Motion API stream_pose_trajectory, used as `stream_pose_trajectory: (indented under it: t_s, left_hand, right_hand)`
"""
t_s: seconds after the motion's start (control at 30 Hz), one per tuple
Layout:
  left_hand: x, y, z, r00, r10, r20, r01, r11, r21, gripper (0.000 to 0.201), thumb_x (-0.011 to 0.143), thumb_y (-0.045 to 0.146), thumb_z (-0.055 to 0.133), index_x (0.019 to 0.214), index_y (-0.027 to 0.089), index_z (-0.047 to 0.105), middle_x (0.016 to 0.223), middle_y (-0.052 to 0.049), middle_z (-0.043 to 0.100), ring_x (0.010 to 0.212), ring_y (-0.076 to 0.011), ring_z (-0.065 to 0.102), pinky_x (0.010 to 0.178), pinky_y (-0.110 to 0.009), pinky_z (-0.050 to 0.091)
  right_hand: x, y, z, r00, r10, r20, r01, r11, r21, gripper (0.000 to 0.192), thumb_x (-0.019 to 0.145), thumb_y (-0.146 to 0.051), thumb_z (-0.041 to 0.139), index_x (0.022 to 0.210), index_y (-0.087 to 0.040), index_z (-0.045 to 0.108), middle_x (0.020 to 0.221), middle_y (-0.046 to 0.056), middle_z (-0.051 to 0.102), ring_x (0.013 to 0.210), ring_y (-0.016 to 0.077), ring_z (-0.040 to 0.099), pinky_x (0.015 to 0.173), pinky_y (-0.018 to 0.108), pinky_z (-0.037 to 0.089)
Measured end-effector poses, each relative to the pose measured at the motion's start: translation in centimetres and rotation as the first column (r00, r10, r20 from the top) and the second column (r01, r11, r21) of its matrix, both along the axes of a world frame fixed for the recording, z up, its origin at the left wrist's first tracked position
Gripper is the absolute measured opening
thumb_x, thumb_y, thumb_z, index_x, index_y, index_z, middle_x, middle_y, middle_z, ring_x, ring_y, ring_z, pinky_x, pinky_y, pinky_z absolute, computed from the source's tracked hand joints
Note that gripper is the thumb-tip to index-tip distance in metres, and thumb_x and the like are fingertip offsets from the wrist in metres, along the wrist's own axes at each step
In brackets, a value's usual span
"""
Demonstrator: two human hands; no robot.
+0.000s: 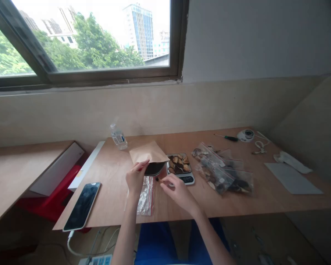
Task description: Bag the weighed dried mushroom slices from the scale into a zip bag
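Observation:
My left hand (135, 176) grips the edge of a brown paper bag (149, 151) whose dark mouth gapes toward me. Just right of that mouth, my right hand (175, 187) pinches a small piece with a dark tip (157, 179), too small to name. Behind the right hand stands a digital scale (191, 179), its tray covered with several brown, dark-edged dried slices (179, 162). Under the hands lies a clear zip bag (145, 198) with a red seal line.
Several filled clear zip bags (223, 171) lie right of the scale. A water bottle (118, 137) stands at the back left, a phone (82, 206) near the left edge. Further right are a screwdriver (231, 138), a dome camera (246, 135) and a white sheet (294, 180).

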State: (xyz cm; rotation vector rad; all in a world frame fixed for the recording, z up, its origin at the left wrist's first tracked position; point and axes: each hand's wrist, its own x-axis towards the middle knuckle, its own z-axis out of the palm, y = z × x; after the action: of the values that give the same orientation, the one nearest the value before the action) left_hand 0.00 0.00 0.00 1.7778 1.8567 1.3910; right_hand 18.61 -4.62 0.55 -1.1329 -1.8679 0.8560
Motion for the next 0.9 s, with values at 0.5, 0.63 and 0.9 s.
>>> stream_pose_trajectory:
  t_s: [0.5, 0.63, 0.9]
  left_hand:
    - [-3.9, 4.2, -4.9, 0.981, 0.116, -0.157, -0.147, 0.968, -0.204, 0.028, 0.08, 0.016, 0.045, 0.097, 0.023, 0.066, 0.103, -0.005, 0.065, 0.093, -0.0207, 0.061, 0.077, -0.03, 0.045]
    - [-3.8, 3.3, -5.3, 0.98, 0.104, -0.168, -0.125, 0.986, -0.115, 0.034, 0.077, 0.011, 0.04, 0.103, 0.019, 0.062, 0.108, -0.009, 0.061, 0.101, -0.0233, 0.057, 0.089, -0.036, 0.043]
    - [1.4, -1.4, -5.8, 0.991, -0.115, -0.066, 0.111, 0.991, -0.07, 0.024, 0.086, 0.022, 0.04, 0.1, 0.021, 0.059, 0.102, -0.007, 0.06, 0.101, -0.0218, 0.055, 0.089, -0.038, 0.043]
  right_hand:
    - [8.2, 2.5, -5.5, 0.941, -0.33, -0.073, 0.317, 0.937, -0.146, 0.028, 0.079, -0.043, 0.056, 0.089, -0.018, 0.062, 0.091, 0.007, 0.065, 0.077, 0.0188, 0.061, 0.069, 0.03, 0.05]
    - [8.9, 4.0, -6.7, 0.922, -0.386, -0.036, 0.382, 0.92, -0.085, 0.031, 0.082, -0.045, 0.051, 0.091, -0.017, 0.062, 0.088, 0.007, 0.066, 0.072, 0.0185, 0.06, 0.067, 0.03, 0.049]
    - [9.6, 6.0, -7.1, 0.915, -0.338, 0.221, 0.319, 0.94, 0.119, 0.029, 0.084, -0.042, 0.047, 0.091, -0.019, 0.064, 0.075, 0.004, 0.065, 0.061, 0.0164, 0.055, 0.06, 0.028, 0.045]
